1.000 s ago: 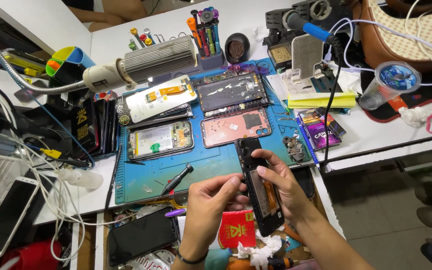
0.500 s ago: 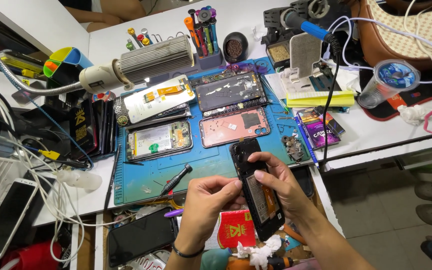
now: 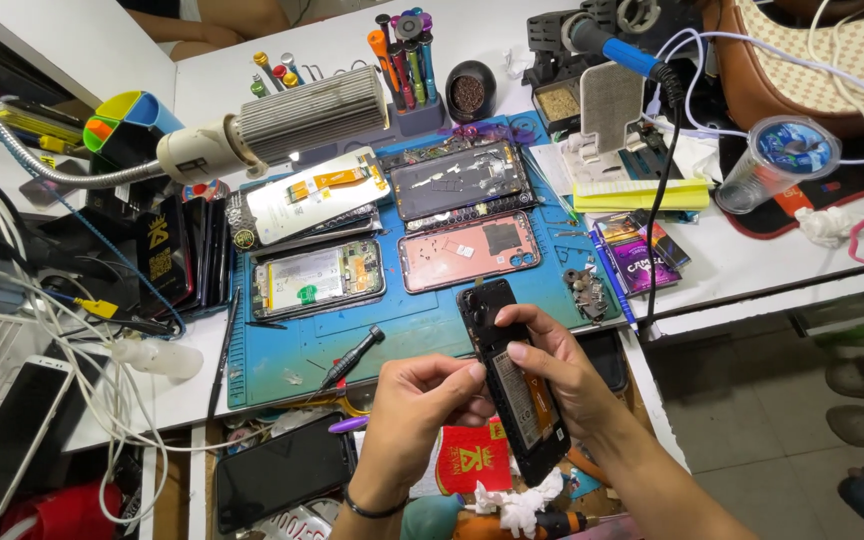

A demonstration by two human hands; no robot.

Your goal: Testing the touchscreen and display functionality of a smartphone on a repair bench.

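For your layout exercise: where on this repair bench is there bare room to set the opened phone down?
The blue mat is bare along its near strip, between the black screwdriver and the opened phone held in both hands. The mat's far half is crowded with phone frames; the white table's left side is tangled in cables.

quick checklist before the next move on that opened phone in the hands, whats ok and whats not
1. Both hands on the opened phone: ok; left hand pinches its left edge, right hand wraps the right side.
2. Phone backed by the blue mat: not ok; it is held up over the mat's front edge.
3. Screwdriver within reach: ok; it lies on the mat beside the left hand.
4. Other opened phones apart: ok; the pink-framed phone lies further back on the mat.
5. Loose screws accounted for: cannot tell; too small to see.
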